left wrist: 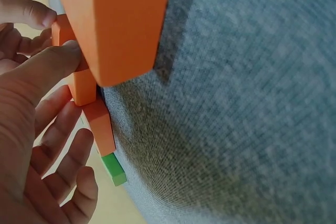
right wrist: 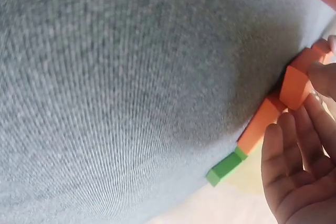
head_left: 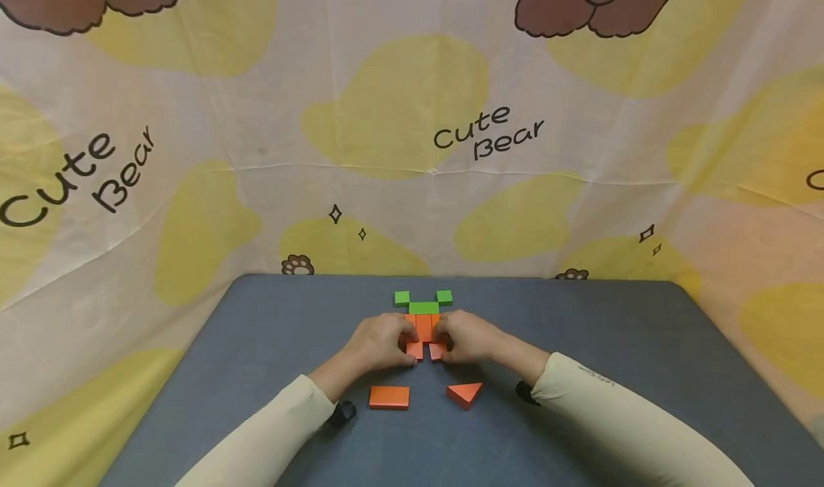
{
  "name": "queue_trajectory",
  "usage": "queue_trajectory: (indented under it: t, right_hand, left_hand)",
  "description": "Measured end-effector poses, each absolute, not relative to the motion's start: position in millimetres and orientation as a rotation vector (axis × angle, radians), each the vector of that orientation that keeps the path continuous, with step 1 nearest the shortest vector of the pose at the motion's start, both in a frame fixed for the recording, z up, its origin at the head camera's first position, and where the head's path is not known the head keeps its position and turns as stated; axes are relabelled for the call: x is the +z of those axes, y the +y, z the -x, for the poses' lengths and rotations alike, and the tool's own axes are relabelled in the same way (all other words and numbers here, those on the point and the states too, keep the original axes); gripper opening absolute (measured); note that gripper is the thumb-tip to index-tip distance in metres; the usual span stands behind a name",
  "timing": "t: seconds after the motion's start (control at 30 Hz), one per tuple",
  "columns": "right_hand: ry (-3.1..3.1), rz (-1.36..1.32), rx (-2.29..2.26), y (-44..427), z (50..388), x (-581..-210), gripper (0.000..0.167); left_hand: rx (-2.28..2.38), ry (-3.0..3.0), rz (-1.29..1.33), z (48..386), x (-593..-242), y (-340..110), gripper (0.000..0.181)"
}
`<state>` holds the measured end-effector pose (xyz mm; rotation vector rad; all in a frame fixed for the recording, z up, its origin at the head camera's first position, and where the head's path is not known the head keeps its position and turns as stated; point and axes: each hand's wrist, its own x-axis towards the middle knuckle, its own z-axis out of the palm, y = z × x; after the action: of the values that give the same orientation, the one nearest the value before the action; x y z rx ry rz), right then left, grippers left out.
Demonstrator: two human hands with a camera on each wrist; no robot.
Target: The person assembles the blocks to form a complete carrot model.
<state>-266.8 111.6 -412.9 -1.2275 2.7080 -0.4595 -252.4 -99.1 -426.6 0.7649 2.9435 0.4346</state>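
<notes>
In the head view a flat figure of wooden blocks lies on the dark table. Three upright orange blocks (head_left: 423, 327) form its middle, and two short orange blocks sit below them with a gap between. My left hand (head_left: 383, 340) pinches the lower left orange block (head_left: 415, 352) between thumb and fingers. From the other side my right hand (head_left: 473, 337) pinches the lower right orange block (head_left: 436, 351). Fingertips hide parts of the outer blocks. In the left wrist view, the thumb presses against an orange block (left wrist: 84, 86), while the lower fingers are spread loosely.
A green rectangular block (head_left: 424, 307) tops the figure, with green squares (head_left: 402, 299) at its two upper corners. Nearer the person lie a loose orange rectangular block (head_left: 389, 397) and an orange triangular block (head_left: 464, 395). A printed cloth (head_left: 399, 115) hangs behind the table (head_left: 290, 330).
</notes>
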Motion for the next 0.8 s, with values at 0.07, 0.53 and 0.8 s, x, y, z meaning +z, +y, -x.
queue_trajectory:
  t: [0.07, 0.53, 0.8]
  right_hand:
    - [2.719, 1.213, -0.461, 110.4, 266.6, -413.9, 0.017]
    - [2.730, 1.199, -0.477, 107.4, 266.5, -414.8, 0.018]
    - [2.735, 1.231, -0.486, 106.3, 266.3, -413.4, 0.021]
  left_hand:
    - [0.436, 2.946, -0.768, 252.5, -426.8, -99.1, 0.025]
    - [0.441, 2.943, -0.769, 251.3, -424.7, -99.4, 0.027]
    - [0.436, 2.947, -0.790, 250.4, -425.2, -99.4, 0.026]
